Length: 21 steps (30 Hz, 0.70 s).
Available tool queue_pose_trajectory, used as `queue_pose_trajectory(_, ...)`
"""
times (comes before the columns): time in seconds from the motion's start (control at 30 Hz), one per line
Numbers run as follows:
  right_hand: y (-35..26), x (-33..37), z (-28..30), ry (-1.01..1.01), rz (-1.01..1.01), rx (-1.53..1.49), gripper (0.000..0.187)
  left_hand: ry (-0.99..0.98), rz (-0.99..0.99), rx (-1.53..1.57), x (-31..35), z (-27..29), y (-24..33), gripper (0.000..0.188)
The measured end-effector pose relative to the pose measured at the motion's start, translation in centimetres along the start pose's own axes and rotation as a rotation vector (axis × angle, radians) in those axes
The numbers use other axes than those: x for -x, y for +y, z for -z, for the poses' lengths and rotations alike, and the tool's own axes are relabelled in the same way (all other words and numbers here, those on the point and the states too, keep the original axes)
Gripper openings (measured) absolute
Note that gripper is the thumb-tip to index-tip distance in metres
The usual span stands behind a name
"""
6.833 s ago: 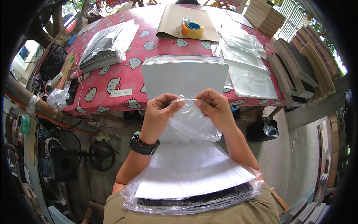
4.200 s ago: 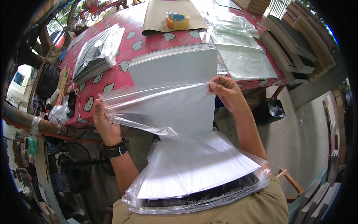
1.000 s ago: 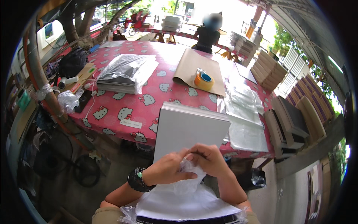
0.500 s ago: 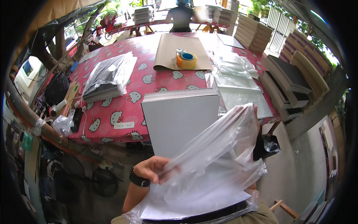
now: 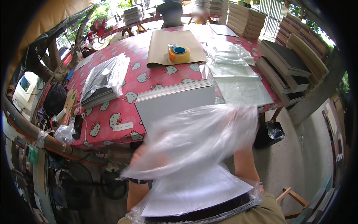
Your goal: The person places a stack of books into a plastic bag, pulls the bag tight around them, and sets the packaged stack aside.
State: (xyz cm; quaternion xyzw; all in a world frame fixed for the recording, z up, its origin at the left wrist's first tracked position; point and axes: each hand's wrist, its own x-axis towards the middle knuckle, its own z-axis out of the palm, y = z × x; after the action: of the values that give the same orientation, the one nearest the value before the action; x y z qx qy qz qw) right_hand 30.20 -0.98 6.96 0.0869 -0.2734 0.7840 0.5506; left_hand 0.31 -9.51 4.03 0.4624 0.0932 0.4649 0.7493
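Observation:
A clear plastic bag [image 5: 201, 132] is spread in the air between my hands, blurred by motion. My left hand [image 5: 141, 155] is at its left side, closed on the film, its fingers smeared and partly covered. My right hand [image 5: 244, 114] grips the upper right part, mostly hidden behind the film. On my lap lies a white-topped flat block [image 5: 197, 196] with a black edge, loose plastic around it. Just beyond the bag, a thick stack of white boards [image 5: 175, 99] leans upright against the table edge, its lower part covered by the bag.
The pink patterned table [image 5: 108, 119] holds a plastic-covered dark stack [image 5: 102, 84], brown paper [image 5: 158, 46] with tape rolls [image 5: 179, 54], and flat plastic bags [image 5: 242, 89]. Dark-topped boxes [image 5: 285, 61] stand at right. A black bin [image 5: 268, 134] is below. Another person [image 5: 169, 13] is far off.
The plastic bag has swung left and spread wider, covering more of the board stack. My left hand has moved left and slightly up. The view has shifted slightly.

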Motion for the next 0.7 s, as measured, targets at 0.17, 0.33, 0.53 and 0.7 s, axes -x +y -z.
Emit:
queue_pose_trajectory(0.17,-0.2,1.1,3.3,-0.365,-0.283,-0.137,0.064,0.075,-0.253,-0.033,0.2,1.0,0.9,0.06)
queue_pose_trajectory(0.33,-0.8,-2.2,3.0,-0.207,-0.241,0.489,0.037,0.585,-0.397,-0.296,-0.1,1.7,4.2,0.05)
queue_pose_trajectory(0.53,-1.7,-7.9,2.8,0.36,0.115,1.677,0.018,0.776,-0.404,-0.948,-6.3,4.8,5.5,0.046)
queue_pose_trajectory(0.7,-1.0,-6.8,2.3,0.342,0.153,1.334,0.01,1.025,-0.476,-1.789,-5.8,4.9,4.7,0.02)
